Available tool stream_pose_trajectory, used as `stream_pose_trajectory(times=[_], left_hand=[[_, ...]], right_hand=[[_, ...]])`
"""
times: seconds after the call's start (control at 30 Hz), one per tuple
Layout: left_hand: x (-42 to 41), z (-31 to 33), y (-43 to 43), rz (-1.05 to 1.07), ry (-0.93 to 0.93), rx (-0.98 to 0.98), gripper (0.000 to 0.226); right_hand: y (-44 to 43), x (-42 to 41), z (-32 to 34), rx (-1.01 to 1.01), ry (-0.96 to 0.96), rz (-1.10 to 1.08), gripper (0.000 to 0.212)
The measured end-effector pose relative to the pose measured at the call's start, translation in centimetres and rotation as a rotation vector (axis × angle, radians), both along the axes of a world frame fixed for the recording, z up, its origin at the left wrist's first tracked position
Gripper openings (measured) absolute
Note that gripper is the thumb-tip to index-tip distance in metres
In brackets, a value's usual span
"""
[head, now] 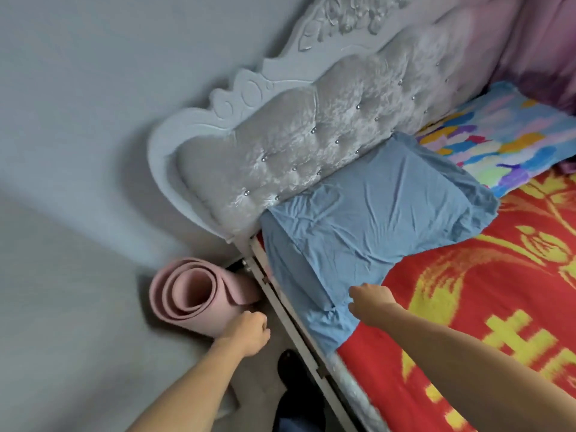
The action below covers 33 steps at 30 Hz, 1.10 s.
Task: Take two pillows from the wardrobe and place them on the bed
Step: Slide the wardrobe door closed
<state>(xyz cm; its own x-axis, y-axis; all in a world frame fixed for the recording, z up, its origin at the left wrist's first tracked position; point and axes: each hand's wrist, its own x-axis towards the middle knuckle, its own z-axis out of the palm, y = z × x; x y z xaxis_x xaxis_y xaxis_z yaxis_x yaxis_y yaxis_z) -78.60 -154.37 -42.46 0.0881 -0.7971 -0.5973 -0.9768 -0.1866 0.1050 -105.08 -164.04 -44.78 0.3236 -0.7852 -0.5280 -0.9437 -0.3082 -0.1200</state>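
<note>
Slipping risk: the blue pillow (367, 213) is laid at the bed's (467, 307) corner, by the headboard (280, 145); its loose cover hangs over the edge.
Right hand (371, 302): curled on the cover; a grip cannot be told.
Left hand (246, 333): loosely curled, nothing held.
Second pillow: the colourful pillow (498, 135) is laid beside it.
Surface: a red and yellow blanket (498, 338).
Room: a pink rolled mat (190, 294) is stood by the grey wall (93, 104).

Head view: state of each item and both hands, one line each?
blue pillow: lying on the bed against the headboard, loose cover end hanging over the edge
multicoloured pillow: lying flat beside it
pink mat: rolled up, on the floor
left hand: loosely curled, empty
right hand: at the blue cover's edge, grip unclear
</note>
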Motion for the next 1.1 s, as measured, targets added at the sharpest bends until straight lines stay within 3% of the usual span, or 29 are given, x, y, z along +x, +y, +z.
stream_pose_trajectory(times=[0.37, 0.8, 1.1], left_hand=[[10.6, 6.8, 27.3, 0.409, -0.01, -0.135, 0.024], [29.6, 11.5, 64.8, 0.836, -0.12, -0.204, 0.027], [41.5, 15.0, 78.3, 1.126, -0.174, -0.351, 0.022]], right_hand=[[16.1, 19.7, 8.5, -0.169, -0.052, 0.516, 0.032], [47.4, 43.6, 10.4, -0.191, -0.132, 0.926, 0.031], [61.3, 62.6, 14.7, -0.25, -0.278, 1.209, 0.026]])
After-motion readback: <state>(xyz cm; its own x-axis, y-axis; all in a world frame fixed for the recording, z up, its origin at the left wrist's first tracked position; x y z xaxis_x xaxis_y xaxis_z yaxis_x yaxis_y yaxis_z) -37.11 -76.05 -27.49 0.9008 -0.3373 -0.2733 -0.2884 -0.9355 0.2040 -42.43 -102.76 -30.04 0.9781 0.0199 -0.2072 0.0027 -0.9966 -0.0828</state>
